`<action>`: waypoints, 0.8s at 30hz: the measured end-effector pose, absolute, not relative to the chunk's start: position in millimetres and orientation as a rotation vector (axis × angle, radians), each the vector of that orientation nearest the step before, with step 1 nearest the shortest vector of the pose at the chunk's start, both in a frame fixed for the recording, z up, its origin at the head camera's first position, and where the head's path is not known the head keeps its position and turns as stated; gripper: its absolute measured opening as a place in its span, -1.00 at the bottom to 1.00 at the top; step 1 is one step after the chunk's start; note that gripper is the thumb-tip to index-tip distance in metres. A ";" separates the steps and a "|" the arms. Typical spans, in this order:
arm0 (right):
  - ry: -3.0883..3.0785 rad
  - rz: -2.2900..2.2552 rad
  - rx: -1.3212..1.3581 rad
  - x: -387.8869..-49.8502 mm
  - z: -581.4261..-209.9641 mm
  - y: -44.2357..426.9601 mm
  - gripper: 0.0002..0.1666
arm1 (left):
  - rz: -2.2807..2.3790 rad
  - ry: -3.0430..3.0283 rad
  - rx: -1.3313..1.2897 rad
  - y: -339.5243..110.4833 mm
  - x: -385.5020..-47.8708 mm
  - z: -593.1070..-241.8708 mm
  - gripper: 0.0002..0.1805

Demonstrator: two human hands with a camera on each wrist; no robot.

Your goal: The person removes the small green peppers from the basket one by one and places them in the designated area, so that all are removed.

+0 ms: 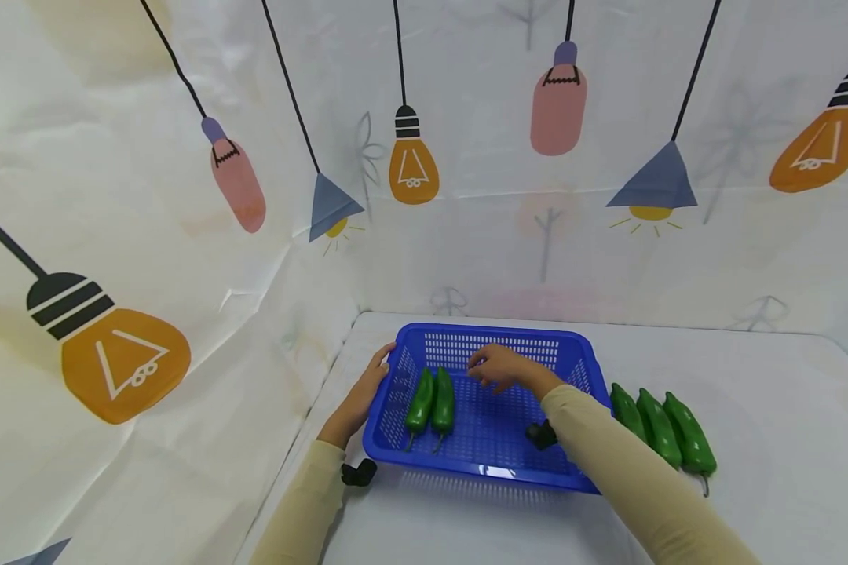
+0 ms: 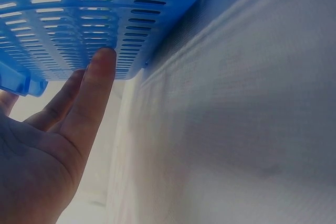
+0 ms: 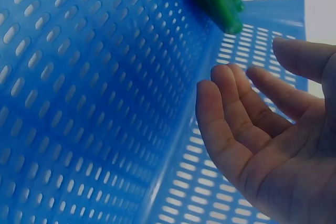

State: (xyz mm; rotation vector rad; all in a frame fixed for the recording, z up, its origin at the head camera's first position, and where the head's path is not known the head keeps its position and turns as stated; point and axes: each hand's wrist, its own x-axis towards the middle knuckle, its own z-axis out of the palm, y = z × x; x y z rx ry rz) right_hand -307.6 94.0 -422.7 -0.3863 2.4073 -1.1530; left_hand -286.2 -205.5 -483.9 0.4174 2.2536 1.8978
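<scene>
Two glossy, tapered green peppers lie parallel at the left inside a rectangular, perforated blue plastic basket; three more lie right of it on white tabletop. The left hand rests extended fingers against the slotted outer wall; the right hand, slackly bent, thumb apart from fingers, hovers within.

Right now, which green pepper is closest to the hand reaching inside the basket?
The right pepper of the two inside the blue basket in the head view. It's nearest the right hand; its neighbour lies farther left, three others lie outside.
</scene>
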 end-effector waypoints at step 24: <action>2.367 -1.170 -0.262 -307.9 -440.0 67.8 -0.56 | 1.915 2.223 0.425 -205.7 -287.3 -483.4 -0.45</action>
